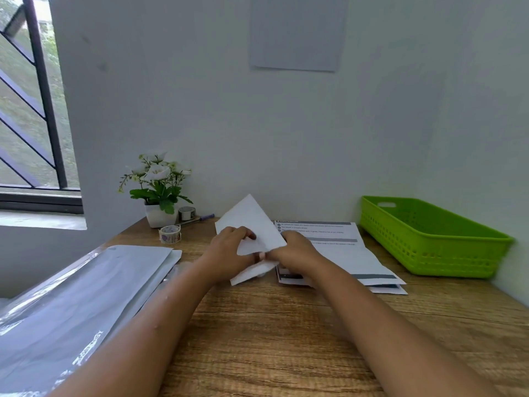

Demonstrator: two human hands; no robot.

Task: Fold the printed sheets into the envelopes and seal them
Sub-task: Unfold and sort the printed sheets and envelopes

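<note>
Two hands grip one white paper (252, 219) tilted over the desk (272, 339): left hand (226, 253) and right hand (297, 250) both curled round its near edge (printed sheets (343, 253) lie just right)

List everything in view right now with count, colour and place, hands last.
white paper: 1, white, held above the desk centre; sheet or envelope, cannot tell
printed sheets: small stack, white with grey bands, right of the hands
envelope pack: 1, grey-white in clear wrap, desk left
basket: 1, green, far right by the wall
tape rolls: 2, patterned, beside the plant
pen: 1, purple end, right of the plant
potted plant: 1, white flowers, white pot, back left
desk: 1, wood
window: 1, black bars, left
wall sheet: 1, pale, upper wall
left hand: grips the white paper
right hand: pinches the white paper
</note>
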